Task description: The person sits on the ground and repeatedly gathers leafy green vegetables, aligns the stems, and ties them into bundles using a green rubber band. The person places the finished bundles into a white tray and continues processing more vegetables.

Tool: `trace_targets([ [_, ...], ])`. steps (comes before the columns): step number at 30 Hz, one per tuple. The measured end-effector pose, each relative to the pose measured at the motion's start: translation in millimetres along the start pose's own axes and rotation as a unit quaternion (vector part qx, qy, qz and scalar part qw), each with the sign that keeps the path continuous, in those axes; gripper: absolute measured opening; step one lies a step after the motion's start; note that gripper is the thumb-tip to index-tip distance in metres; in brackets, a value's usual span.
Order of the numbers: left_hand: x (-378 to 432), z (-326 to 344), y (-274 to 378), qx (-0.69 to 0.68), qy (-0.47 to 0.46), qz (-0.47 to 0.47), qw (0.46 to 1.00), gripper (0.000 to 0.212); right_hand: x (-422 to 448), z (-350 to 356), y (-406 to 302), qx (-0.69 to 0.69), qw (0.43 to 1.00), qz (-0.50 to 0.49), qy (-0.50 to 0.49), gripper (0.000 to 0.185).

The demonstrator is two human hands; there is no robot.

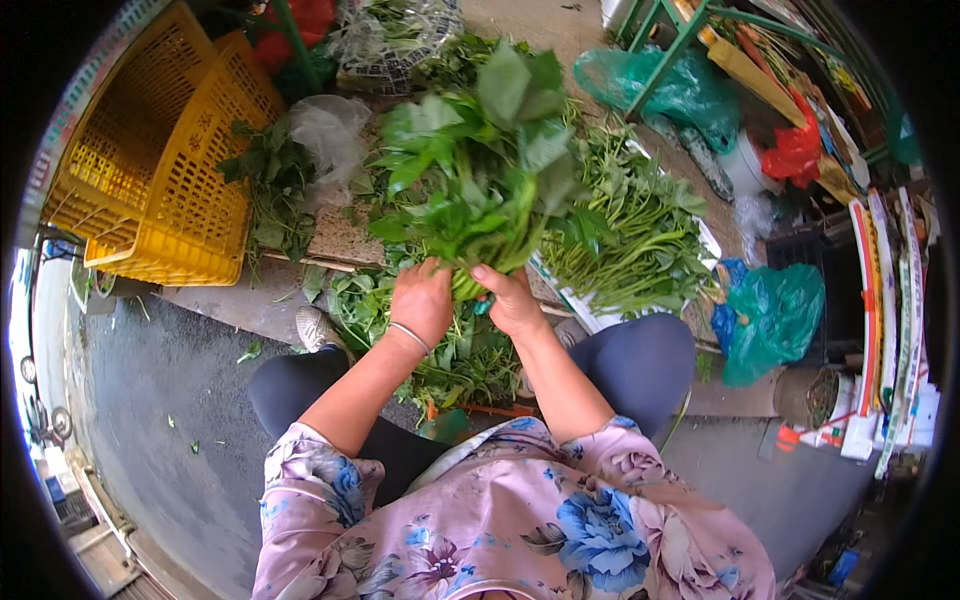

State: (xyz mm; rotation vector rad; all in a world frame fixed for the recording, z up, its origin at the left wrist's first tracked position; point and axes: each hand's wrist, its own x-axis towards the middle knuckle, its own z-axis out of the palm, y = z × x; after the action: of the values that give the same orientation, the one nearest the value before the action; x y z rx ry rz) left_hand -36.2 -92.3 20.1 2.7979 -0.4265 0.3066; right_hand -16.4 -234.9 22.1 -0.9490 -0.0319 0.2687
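Note:
A bunch of leafy greens (480,165) is held up in front of me, its leaves pointing away and slightly blurred. My left hand (422,296) grips the stems from the left, with a bangle on that wrist. From the right, my right hand (510,298) closes on the same stems, thumb on top. Something small and dark green shows by the right hand's fingers; I cannot tell what it is. Below the hands, loose greens (465,367) lie in a heap between my feet. To the right, more long-stemmed greens (615,247) are laid out on a white tray (592,319).
Yellow plastic crates (202,172) stand at the left. Beside them are loose leaves (277,195) and a clear plastic bag (330,135). Green plastic bags lie at the upper right (675,90) and right (780,322). A green metal leg (667,60) rises behind the tray.

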Motion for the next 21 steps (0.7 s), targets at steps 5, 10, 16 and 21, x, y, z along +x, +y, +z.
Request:
trace_targets([
  [5,3.4,33.2,-24.3,-0.070,0.160,0.124,0.977,0.012,-13.9,-38.1,22.3,-0.051,0.998,-0.012,0.022,0.038],
  [10,10.7,31.2,-42.6,-0.104,0.147,0.116,0.977,0.026,-104.9,-67.5,-8.0,-0.270,0.927,0.230,-0.122,0.041],
  [16,1.9,21.3,-34.7,0.030,0.119,0.226,0.966,0.031,-138.5,-48.5,-167.4,-0.462,0.845,0.251,-0.099,0.033],
  [21,3.9,17.1,-18.9,0.007,0.124,0.261,0.957,0.031,-89.9,-16.1,-267.3,-0.496,0.865,-0.069,0.023,0.049],
])
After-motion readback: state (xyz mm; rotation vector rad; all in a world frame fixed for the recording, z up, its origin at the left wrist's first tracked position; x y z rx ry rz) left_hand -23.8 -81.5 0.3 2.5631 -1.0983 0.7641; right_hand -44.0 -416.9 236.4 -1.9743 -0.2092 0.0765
